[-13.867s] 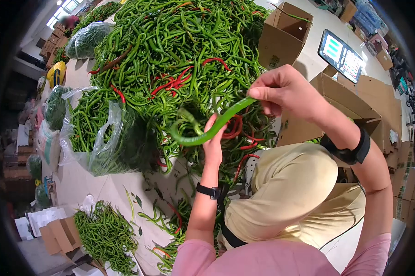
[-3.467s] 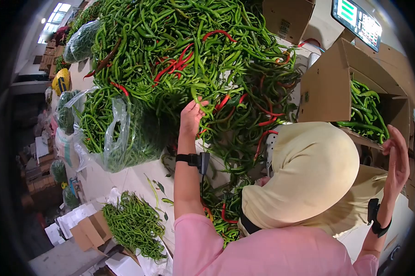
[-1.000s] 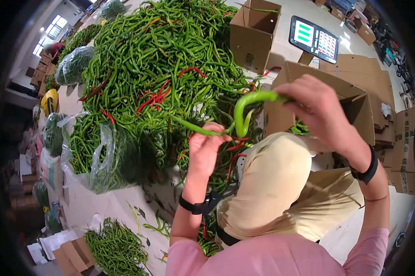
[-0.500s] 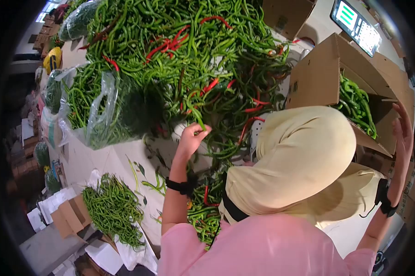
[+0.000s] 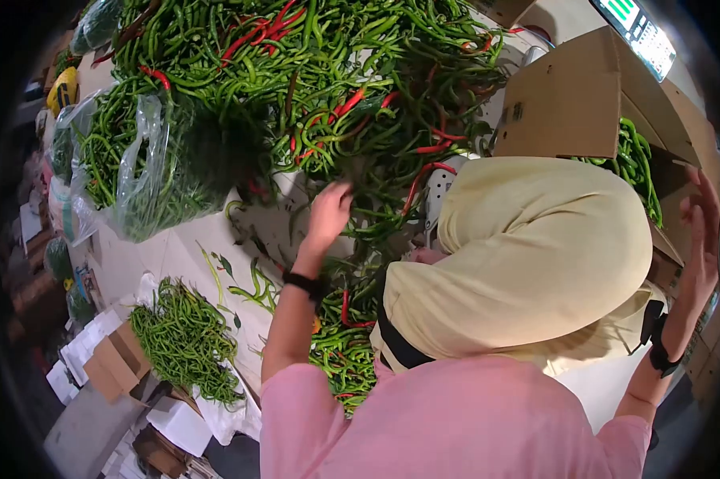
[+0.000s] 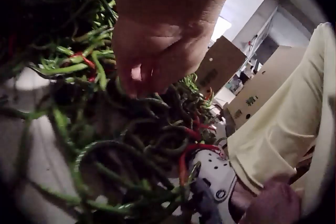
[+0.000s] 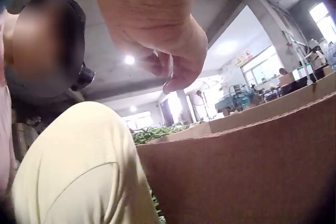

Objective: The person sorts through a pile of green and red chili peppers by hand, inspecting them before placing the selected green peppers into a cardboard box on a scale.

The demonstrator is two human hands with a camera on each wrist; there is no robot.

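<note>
Left hand [image 5: 328,215] reaches low over the chillies, right hand [image 5: 701,239] waits beside the cardboard box [image 5: 559,112]! From the head view, the left fingertips are blurred near the front edge of the green chilli heap [image 5: 208,48]; half a second ago they pinched a green chilli, and now none shows there. The right hand, as before, has its fingers loosely spread, holding nothing, just outside the box with green chillies [image 5: 637,172] inside. The whole scene has slid left and up, plastic bag [image 5: 148,176] included, as the head tips. Over to the left wrist: the left fingers bend downward above dark, tangled stems, and whether they grip anything, I cannot tell; a red chilli [image 6: 183,167] lies against the white shoe [image 6: 214,163]. And the right wrist: relaxed, bent fingers hang above the box's rim, the pale trouser knee [image 7: 84,161] close by.
</note>
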